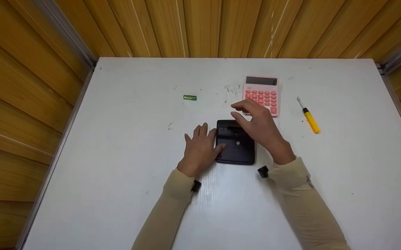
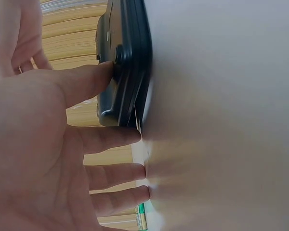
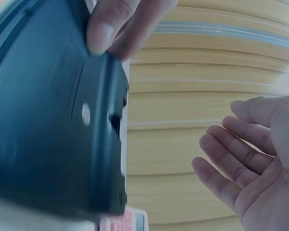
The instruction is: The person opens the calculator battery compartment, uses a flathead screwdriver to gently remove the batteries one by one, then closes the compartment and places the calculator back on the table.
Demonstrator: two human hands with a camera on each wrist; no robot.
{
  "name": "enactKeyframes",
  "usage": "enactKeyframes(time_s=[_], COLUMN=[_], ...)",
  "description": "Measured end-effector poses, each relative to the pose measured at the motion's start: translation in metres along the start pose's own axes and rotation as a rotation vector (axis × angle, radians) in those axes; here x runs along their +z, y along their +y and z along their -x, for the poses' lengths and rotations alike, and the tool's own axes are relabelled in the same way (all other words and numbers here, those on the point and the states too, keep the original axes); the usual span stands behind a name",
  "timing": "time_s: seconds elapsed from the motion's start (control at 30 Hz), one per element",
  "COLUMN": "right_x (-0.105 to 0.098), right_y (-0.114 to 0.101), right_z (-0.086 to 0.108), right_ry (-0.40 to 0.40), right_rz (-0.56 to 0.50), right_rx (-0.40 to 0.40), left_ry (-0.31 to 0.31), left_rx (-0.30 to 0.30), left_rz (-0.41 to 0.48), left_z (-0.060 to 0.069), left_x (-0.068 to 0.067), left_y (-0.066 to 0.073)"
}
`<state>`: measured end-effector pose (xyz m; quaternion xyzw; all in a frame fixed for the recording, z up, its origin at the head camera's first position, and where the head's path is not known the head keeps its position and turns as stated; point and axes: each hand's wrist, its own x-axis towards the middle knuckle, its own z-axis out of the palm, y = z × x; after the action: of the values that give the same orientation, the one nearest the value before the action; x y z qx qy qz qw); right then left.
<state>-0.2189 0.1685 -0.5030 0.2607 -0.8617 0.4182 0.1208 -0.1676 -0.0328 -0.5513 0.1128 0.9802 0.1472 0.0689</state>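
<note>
A flat black device [image 1: 233,152], shaped like a calculator, lies back side up on the white table; a slot-like recess shows near its far edge. My left hand [image 1: 200,149] is at its left side. The thumb rests on the back near a round foot, and the other fingers [image 2: 118,175] reach straight down to the tabletop. Above the device's far right corner hovers my right hand [image 1: 261,125], fingers loosely bent and holding nothing. In the right wrist view that hand [image 3: 250,154] stands apart from the device [image 3: 48,120].
A pink calculator [image 1: 261,88] lies just beyond the right hand. Farther right is a yellow-handled screwdriver [image 1: 310,119]. A green battery [image 1: 190,97] lies toward the back, left of the pink calculator. Wood-look panels [image 1: 200,27] border the white table [image 1: 117,156].
</note>
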Motion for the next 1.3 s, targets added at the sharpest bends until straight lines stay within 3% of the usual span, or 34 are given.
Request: enactKeyframes(time_s=[0.3, 0.8, 1.1, 1.3], right_x=[-0.026, -0.051, -0.062, -0.061], right_y=[0.015, 0.045, 0.046, 0.049], right_z=[0.017, 0.037, 0.034, 0.035], right_ry=[-0.034, -0.117, -0.399, -0.48], right_rz=[0.065, 0.142, 0.173, 0.198], right_rx=[0.045, 0.132, 0.382, 0.401], left_ry=[-0.004, -0.012, -0.009, -0.008], left_rx=[-0.003, -0.008, -0.01, -0.009], left_rz=[0.026, 0.035, 0.039, 0.045], left_z=[0.001, 0.0, 0.001, 0.001], left_x=[0.0, 0.0, -0.001, -0.001], left_y=[0.0, -0.001, -0.001, -0.001])
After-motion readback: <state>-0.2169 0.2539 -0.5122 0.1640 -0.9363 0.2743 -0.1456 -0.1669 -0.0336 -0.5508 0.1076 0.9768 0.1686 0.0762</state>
